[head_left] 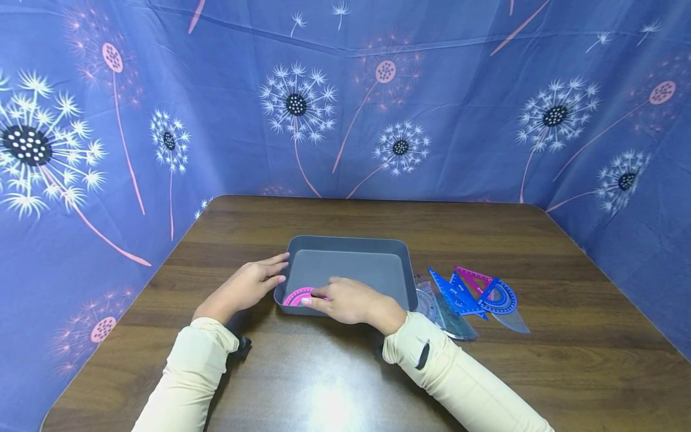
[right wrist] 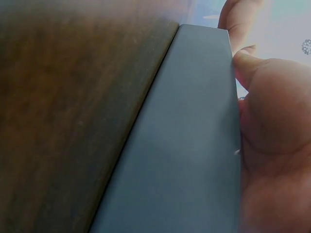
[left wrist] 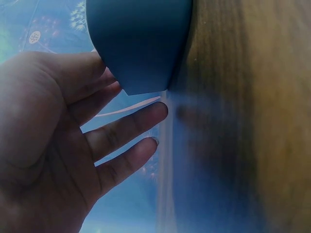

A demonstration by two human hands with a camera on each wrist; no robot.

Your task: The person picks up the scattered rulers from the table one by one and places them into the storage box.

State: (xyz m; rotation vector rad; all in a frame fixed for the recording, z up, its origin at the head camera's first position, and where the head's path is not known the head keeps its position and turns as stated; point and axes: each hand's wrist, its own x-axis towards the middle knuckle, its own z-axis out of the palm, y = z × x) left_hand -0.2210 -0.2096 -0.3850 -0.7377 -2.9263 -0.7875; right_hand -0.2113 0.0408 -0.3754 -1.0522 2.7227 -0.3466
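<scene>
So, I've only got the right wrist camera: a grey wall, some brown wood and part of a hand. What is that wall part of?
Observer: A shallow grey tray, shown from above in the head view.
Visitor: Is anything being held? I can't make it out here.
Observer: Yes, the right hand pinches a pink protractor at the tray's near left corner.
Visitor: Neat! Anything lying outside the tray?
Observer: In the head view, a blue set square and a blue protractor lie among other pieces to the tray's right.
</scene>
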